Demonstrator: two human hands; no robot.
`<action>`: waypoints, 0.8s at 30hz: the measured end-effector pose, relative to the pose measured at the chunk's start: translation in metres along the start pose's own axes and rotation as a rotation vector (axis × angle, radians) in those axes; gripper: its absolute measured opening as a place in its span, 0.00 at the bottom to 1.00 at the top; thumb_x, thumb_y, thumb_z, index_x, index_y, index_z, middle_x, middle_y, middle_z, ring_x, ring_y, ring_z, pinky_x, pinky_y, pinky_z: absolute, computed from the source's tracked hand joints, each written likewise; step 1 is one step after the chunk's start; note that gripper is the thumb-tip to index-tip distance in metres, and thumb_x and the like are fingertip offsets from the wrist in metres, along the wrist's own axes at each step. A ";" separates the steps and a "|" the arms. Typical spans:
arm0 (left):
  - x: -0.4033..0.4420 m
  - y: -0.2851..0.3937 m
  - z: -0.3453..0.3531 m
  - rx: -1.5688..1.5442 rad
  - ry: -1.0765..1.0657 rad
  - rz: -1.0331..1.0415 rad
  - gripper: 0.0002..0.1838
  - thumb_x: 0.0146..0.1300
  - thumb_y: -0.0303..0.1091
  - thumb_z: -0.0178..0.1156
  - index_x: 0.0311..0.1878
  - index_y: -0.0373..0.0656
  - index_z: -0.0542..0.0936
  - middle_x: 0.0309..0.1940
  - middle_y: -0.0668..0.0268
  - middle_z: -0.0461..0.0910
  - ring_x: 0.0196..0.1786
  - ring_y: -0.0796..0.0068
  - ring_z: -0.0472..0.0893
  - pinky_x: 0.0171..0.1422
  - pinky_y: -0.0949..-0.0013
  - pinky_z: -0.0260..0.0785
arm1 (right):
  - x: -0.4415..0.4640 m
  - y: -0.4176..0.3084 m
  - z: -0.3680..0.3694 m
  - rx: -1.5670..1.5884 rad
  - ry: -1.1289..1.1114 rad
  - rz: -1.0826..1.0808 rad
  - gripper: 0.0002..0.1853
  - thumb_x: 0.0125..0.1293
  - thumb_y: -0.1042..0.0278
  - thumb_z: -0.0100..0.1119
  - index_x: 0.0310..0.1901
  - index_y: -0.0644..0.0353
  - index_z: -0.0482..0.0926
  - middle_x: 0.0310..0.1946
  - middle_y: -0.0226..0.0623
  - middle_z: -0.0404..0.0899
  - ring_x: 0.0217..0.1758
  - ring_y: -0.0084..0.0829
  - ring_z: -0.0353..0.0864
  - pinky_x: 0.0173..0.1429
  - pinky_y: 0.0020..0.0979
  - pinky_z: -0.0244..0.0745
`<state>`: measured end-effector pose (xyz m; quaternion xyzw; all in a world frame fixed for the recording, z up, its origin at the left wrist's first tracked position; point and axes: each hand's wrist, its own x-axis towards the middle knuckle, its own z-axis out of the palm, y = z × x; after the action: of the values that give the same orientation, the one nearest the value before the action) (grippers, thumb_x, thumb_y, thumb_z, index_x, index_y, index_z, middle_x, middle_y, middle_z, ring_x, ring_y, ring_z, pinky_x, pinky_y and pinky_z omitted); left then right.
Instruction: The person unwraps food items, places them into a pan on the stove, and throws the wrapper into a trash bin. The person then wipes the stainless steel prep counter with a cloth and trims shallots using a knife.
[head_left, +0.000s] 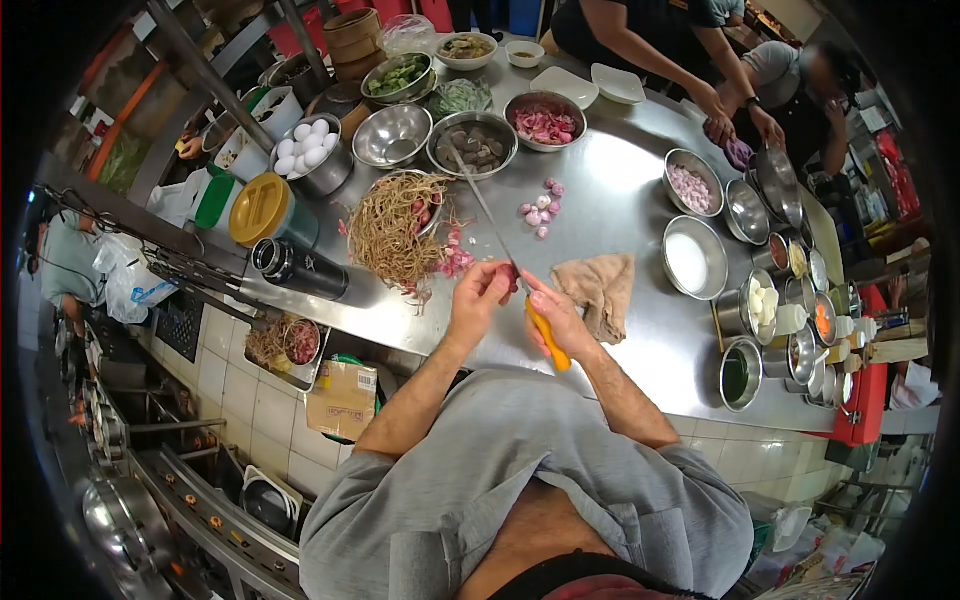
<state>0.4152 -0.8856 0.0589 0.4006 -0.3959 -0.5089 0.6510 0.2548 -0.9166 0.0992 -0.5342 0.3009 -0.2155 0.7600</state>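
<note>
My left hand (477, 302) is closed around a small dark-red shallot (514, 284) above the steel table's near edge. In my right hand (562, 318) is a knife (545, 333) by its orange handle; its long narrow blade points away past the shallot, touching or very near it. Left of the blade, a heap of shallots with dry roots (395, 232) spills over a bowl. Purple-pink peelings (455, 260) lie beside that heap. Several peeled shallots (543, 204) sit loose farther out on the table. A crumpled tan cloth (600, 292) rests right of my right hand.
A black bottle (300, 270) and a yellow-lidded tub (262, 210) stand at left, near a bowl of eggs (308, 150). Steel bowls line the far side, one with red pieces (546, 124). More bowls crowd the right, including chopped shallots (692, 190). Other people's hands (745, 125) work at back right.
</note>
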 end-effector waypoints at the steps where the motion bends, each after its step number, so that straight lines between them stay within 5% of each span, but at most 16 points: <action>1: 0.000 -0.003 -0.001 -0.001 0.003 -0.002 0.12 0.66 0.35 0.53 0.47 0.37 0.73 0.34 0.67 0.76 0.32 0.83 0.71 0.37 0.79 0.64 | 0.000 0.003 -0.002 0.000 -0.001 0.003 0.32 0.68 0.47 0.39 0.68 0.56 0.49 0.12 0.32 0.63 0.08 0.21 0.59 0.13 0.22 0.60; 3: 0.001 -0.005 -0.001 -0.250 -0.070 -0.075 0.14 0.66 0.36 0.53 0.49 0.37 0.73 0.35 0.67 0.76 0.33 0.82 0.71 0.37 0.78 0.64 | 0.001 0.004 -0.005 -0.037 0.026 0.012 0.32 0.68 0.47 0.39 0.67 0.56 0.50 0.12 0.32 0.63 0.07 0.22 0.60 0.12 0.22 0.59; 10: 0.008 -0.002 0.012 -0.247 0.073 -0.188 0.16 0.66 0.35 0.53 0.53 0.37 0.72 0.35 0.69 0.76 0.35 0.81 0.72 0.39 0.76 0.66 | 0.008 0.001 -0.001 0.105 0.106 0.007 0.32 0.67 0.50 0.44 0.67 0.59 0.53 0.14 0.29 0.63 0.10 0.20 0.61 0.13 0.23 0.58; 13: 0.009 -0.013 0.004 -0.096 0.103 -0.138 0.16 0.65 0.34 0.53 0.53 0.37 0.72 0.37 0.68 0.76 0.37 0.80 0.74 0.41 0.75 0.67 | 0.009 0.002 0.002 -0.067 0.131 0.012 0.32 0.67 0.49 0.44 0.67 0.58 0.54 0.13 0.30 0.63 0.09 0.21 0.62 0.13 0.23 0.58; 24: 0.005 -0.011 -0.015 -0.399 0.231 -0.156 0.14 0.65 0.34 0.52 0.51 0.39 0.71 0.39 0.65 0.77 0.39 0.73 0.77 0.44 0.71 0.70 | 0.020 0.014 -0.022 -0.081 0.144 0.157 0.34 0.65 0.44 0.45 0.66 0.59 0.54 0.12 0.30 0.62 0.08 0.20 0.61 0.12 0.23 0.58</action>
<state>0.4256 -0.8910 0.0436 0.3490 -0.1783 -0.5766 0.7169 0.2540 -0.9398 0.0761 -0.5223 0.4041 -0.1806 0.7289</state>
